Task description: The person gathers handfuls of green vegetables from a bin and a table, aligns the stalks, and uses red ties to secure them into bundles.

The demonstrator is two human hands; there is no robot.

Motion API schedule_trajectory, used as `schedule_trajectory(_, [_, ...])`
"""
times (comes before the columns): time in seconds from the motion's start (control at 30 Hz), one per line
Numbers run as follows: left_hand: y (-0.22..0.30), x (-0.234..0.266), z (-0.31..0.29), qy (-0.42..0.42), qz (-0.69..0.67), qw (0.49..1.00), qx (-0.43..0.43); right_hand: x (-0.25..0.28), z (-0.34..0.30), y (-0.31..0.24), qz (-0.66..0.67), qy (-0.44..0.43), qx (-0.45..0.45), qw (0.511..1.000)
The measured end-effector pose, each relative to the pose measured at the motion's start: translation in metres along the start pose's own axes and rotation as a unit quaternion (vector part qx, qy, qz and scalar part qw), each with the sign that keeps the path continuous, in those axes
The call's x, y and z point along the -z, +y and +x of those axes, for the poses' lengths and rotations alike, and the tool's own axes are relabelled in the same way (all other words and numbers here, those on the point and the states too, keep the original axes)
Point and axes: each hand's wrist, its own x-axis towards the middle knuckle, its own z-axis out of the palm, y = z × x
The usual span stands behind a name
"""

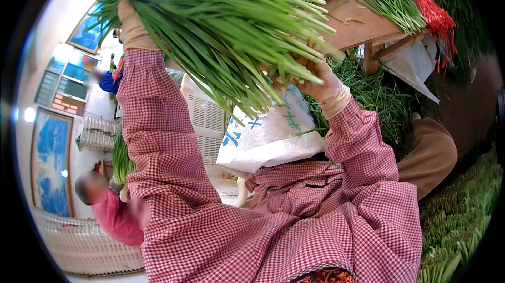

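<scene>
A large bunch of garlic chives (226, 25) is held up across the upper part of the view, leaf tips to the left and pale stem ends to the right. My left hand (130, 19), in a beige glove, grips it near the leaf tips, and leaves cover most of the fingers. At the stem ends, my right hand (321, 84) has its bent fingers against the stalks, partly hidden behind them. A white woven sack (279, 136) with blue marks lies over my lap below the bunch.
At upper right a wooden table (352, 17) carries more chives (386, 2) and red ties (428, 7). Loose greens (347, 86) lie beneath it. Rows of bunches (457, 225) line the lower right. A white plastic crate (205, 109) stands ahead; a person in pink (118, 217) is at left.
</scene>
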Motion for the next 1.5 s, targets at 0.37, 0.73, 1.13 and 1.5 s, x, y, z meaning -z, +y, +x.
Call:
schedule_trajectory(0.37, [0.031,0.053,0.022,-0.102,0.470,0.846,-0.231,0.017,-0.095,-0.029,-0.313,0.167,-0.195,0.915])
schedule_trajectory(0.73, [0.067,-0.064,-0.001,-0.195,-0.087,0.977,-0.011,-0.025,-0.005,-0.036,-0.186,0.098,0.008,0.978])
schedule_trajectory(1.13, [0.068,-0.081,-0.071,-0.198,0.318,0.845,-0.380,-0.050,-0.028,-0.026,-0.063,-0.016,0.056,0.996])
schedule_trajectory(1.5, [0.062,-0.083,-0.077,-0.143,-0.108,0.984,0.014,-0.052,-0.049,-0.034,-0.082,-0.007,0.064,0.994])
